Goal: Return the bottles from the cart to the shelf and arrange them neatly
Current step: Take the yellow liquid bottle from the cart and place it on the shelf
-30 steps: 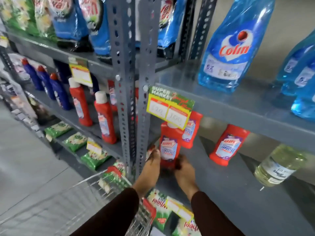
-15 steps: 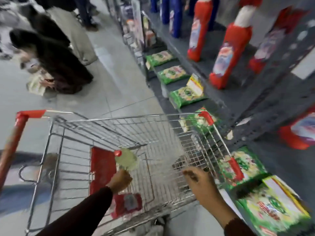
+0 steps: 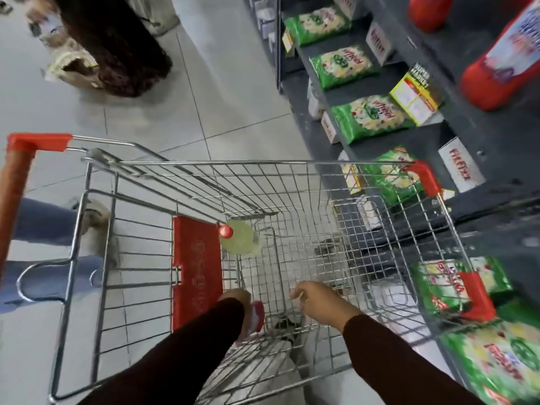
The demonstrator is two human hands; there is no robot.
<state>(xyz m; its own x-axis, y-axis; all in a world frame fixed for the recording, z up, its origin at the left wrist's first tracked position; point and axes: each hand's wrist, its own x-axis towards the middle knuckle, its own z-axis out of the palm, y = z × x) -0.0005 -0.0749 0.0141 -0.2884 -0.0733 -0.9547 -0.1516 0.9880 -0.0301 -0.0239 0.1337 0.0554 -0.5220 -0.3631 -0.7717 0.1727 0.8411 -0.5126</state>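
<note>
The wire cart [image 3: 292, 163] stands beside the grey shelf [image 3: 479, 133]. In its basket a pale yellow bottle [image 3: 238, 236] with a red cap stands upright against the red seat flap [image 3: 195, 258]. Nearer to me a red bottle [image 3: 254, 317] with a white label lies low in the basket. My left hand [image 3: 235, 296] is closed around its top, and my sleeve hides the fingers. A little to the right, my right hand [image 3: 318, 302] hovers inside the basket with fingers apart and nothing in it. More red bottles [image 3: 502, 62] stand on the shelf at upper right.
Green packets [image 3: 368, 118] and price tags [image 3: 415, 95] line the lower shelves right of the cart. A person in dark clothes [image 3: 117, 45] crouches in the aisle ahead. Jeans-clad legs and a shoe [image 3: 96, 213] stand by the cart's left side, near its red handle [image 3: 14, 185].
My view swung from the shelf down to the cart. Both hands left the red bottle on the shelf and went into the basket; my left hand dropped from the pale bottle to the red one.
</note>
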